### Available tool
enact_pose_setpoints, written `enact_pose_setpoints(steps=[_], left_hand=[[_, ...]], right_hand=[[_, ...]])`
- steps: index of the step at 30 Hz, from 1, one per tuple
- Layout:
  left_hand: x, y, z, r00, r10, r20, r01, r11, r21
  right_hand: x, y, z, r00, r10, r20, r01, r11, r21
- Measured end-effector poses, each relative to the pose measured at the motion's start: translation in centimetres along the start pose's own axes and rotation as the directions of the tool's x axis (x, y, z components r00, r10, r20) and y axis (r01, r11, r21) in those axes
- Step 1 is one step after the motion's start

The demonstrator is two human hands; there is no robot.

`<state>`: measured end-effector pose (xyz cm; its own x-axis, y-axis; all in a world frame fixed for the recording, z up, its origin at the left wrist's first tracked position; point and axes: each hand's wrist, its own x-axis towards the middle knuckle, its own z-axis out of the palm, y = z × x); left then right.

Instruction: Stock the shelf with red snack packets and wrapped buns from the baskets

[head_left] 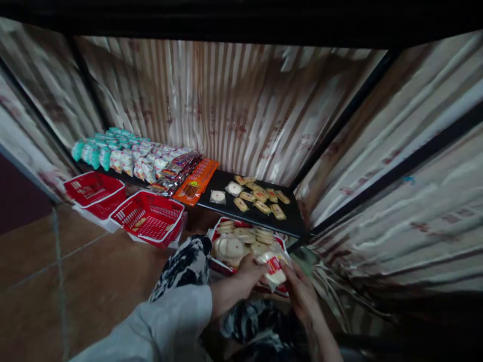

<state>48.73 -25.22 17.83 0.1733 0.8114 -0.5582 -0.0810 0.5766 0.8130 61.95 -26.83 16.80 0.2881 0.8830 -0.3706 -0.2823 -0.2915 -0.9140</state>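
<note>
Between my two hands is a clear plastic packet with a red label [274,266] and pale contents. My left hand [249,275] grips its left side, fingers partly hidden behind it. On the right edge, my right hand [301,289] is closed round the packet. Just beneath and beyond them stands a red and white basket [216,262] filled with round, pale wrapped biscuits [229,247]. Above the basket, a black shelf [241,219] carries several small yellow packets [261,195] and two round white ones [234,188].
Left along the shelf lie an orange pack [196,181], silver-and-purple packs [177,173] and rows of white and teal bags [124,151]. Two red baskets [149,213] [94,188] sit on the tiled floor [33,281]. Striped sheeting [226,100] hangs behind, with black frame posts [347,115] at the right.
</note>
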Motion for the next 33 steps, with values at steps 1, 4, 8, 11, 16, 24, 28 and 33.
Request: enact_pose_setpoints(steps=[1, 4, 8, 11, 16, 24, 28, 33], left_hand=[[-0.1, 0.3, -0.2, 1.0, 0.015, 0.007, -0.015, 1.0, 0.001], [-0.3, 1.2, -1.3, 0.998, 0.053, 0.017, -0.053, 0.998, -0.034], [0.3, 1.5, -3.4, 0.997, 0.08, 0.001, -0.079, 0.994, -0.077], [1.3, 1.5, -4.8, 0.996, 0.089, -0.002, -0.089, 0.991, -0.096], [2.2, 2.4, -6.5, 0.994, 0.109, -0.005, -0.109, 0.988, -0.108], [2.9, 5.0, -8.5, 0.993, 0.117, 0.001, -0.117, 0.992, -0.054], [4.8, 7.0, -10.0, 0.99, 0.128, -0.056, -0.134, 0.983, -0.128], [8.3, 9.8, -12.4, 0.979, 0.165, -0.118, -0.188, 0.956, -0.225]], right_hand=[[0.0, -0.1, 0.3, 1.0, 0.018, 0.002, -0.018, 1.0, 0.021], [0.1, -0.2, 1.7, 0.999, 0.042, 0.023, -0.044, 0.997, 0.071], [0.5, -0.2, 4.1, 0.999, 0.023, 0.034, -0.024, 0.998, 0.052], [0.9, -0.2, 5.6, 0.999, 0.023, 0.046, -0.024, 0.999, 0.027], [1.4, 0.0, 7.2, 0.998, 0.033, 0.061, -0.035, 0.999, 0.024], [2.3, -0.8, 10.4, 0.998, -0.041, 0.052, 0.035, 0.994, 0.108], [3.1, -1.5, 13.7, 0.998, -0.012, 0.066, 0.002, 0.99, 0.144], [6.5, -2.0, 18.2, 0.994, -0.019, 0.111, 0.01, 0.997, 0.082]])
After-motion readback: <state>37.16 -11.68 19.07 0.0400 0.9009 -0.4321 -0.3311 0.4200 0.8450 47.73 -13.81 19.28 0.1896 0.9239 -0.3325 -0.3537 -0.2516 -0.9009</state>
